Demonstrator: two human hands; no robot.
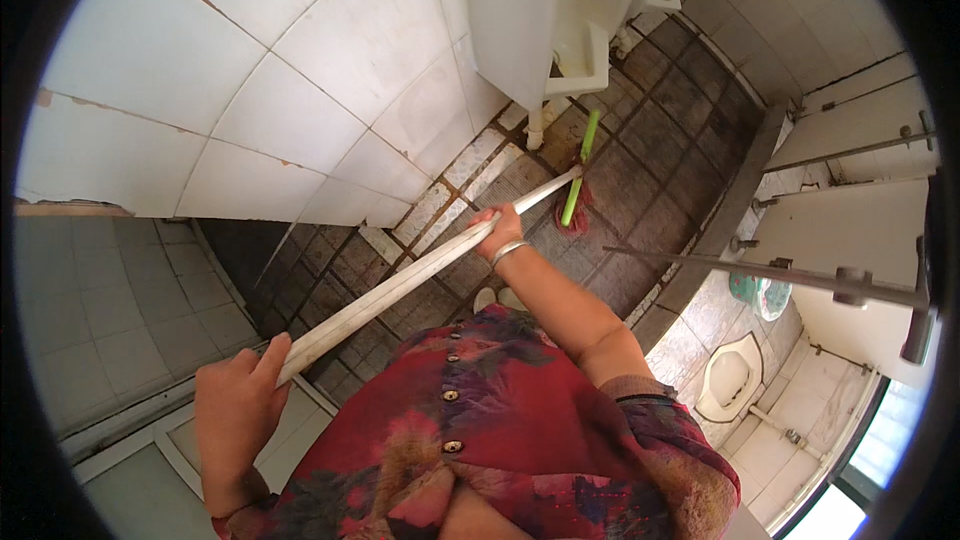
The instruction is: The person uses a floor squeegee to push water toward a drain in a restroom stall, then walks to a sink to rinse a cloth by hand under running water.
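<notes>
A mop with a long white handle [409,277] slants across the view in front of my body. My left hand [244,390] is closed around the handle's upper end at lower left. Farther down the shaft, my right hand [499,231] grips it, a bracelet on the wrist. The mop's green head bar [580,180] lies close to the tiled floor, below the front of a urinal. Reddish mop strands [576,214] show beside the bar; the rest of them are hidden under it.
White urinals [589,82] hang on the tiled wall [322,90], with a drain pipe [534,131] below one. At right, past a raised step [679,281], are a squat toilet [729,379], a lined green bin [759,292] and stall partitions [840,232]. Dark tiles [637,180] cover the floor.
</notes>
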